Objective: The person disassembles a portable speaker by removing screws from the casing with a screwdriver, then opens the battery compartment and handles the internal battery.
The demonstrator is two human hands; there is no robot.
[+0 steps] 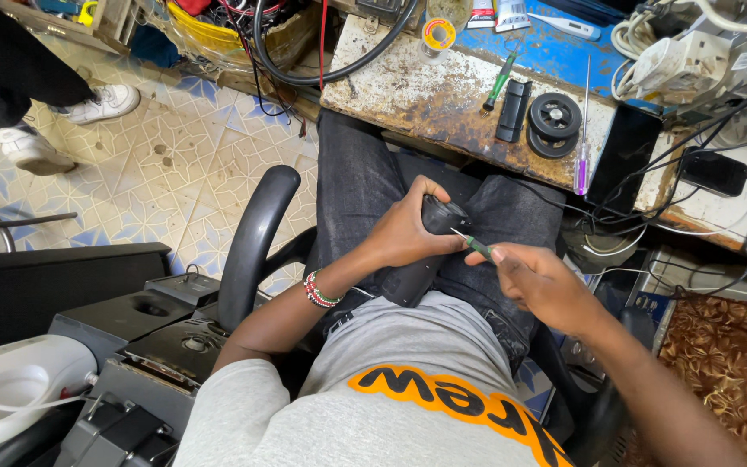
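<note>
Your left hand (404,233) gripped the black cylindrical device (425,251) over your lap, fingers wrapped around it; your right hand (539,281) pinched the green screwdriver (475,246), tip at its far end. The tip could've slipped toward your thumb.

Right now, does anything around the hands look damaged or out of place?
The workbench top is badly rusted and flaking. Otherwise nothing odd: left hand holds the black device, right hand the green screwdriver.
</note>
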